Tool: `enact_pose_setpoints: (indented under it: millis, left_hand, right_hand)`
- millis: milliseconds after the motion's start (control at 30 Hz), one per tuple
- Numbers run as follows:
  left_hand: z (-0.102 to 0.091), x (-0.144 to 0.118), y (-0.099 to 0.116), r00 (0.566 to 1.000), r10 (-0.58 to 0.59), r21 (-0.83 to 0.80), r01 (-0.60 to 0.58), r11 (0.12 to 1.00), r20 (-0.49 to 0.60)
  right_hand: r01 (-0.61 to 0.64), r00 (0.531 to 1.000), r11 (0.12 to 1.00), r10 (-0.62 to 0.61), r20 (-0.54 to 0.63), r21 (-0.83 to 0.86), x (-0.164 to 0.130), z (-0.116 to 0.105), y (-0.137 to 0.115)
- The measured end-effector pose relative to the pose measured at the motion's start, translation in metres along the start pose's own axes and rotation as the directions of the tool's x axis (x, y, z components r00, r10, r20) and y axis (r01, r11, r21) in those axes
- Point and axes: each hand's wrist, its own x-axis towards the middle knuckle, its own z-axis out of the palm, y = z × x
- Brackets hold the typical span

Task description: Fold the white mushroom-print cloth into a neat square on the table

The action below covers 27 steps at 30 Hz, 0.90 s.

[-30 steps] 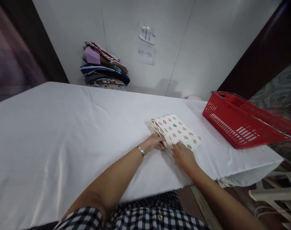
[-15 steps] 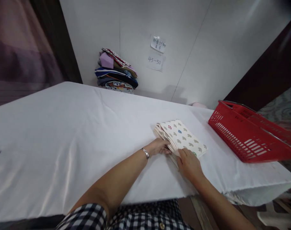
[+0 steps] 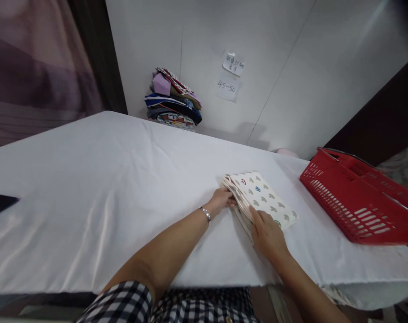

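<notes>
A folded cream cloth with a mushroom-like print in grey, red, blue and green lies on the white-covered table. At its left folded edge is my left hand, its fingers tucked in among the layers and partly hidden; a silver bracelet circles that wrist. My right hand grips the near corner, thumb and fingers closed over the layered edge. Several layers show along the left side, slightly fanned apart.
To the right stands a red plastic basket with metal handles. A stack of folded fabrics rests at the table's back edge against the wall. Two paper notes hang above. A dark flat item lies at the far left.
The view has shifted, so the wall items sit further right. My left hand has slid a little along the folded edge, deeper under the layers. My right hand keeps its corner.
</notes>
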Motion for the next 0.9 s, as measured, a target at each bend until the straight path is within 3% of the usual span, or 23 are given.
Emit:
enact_pose_setpoints:
  millis: [100,233,500,767,900]
  left_hand:
    - [-0.002,0.002,0.001,0.999,0.021,0.068,-0.019,0.998,-0.026]
    - [-0.008,0.010,0.003,0.997,0.043,0.146,-0.034,0.989,-0.058]
    - [-0.013,0.016,-0.001,0.996,0.056,0.310,-0.033,0.950,-0.065]
    - [-0.001,0.007,0.002,0.999,-0.043,0.218,0.036,0.975,0.026]
    - [0.008,0.006,0.000,0.999,-0.033,0.189,0.032,0.982,0.006]
  right_hand:
    - [0.005,1.000,1.000,-0.004,-0.005,0.027,-0.002,0.005,-0.001]
    - [-0.088,0.996,0.977,0.083,0.033,0.195,0.002,0.003,0.013]
    - [-0.339,0.940,0.820,0.269,0.212,0.461,0.015,-0.005,0.036]
    - [-0.384,0.922,0.759,0.283,0.264,0.526,0.016,-0.006,0.039]
    - [-0.343,0.932,0.826,0.241,0.270,0.447,0.017,-0.010,0.036]
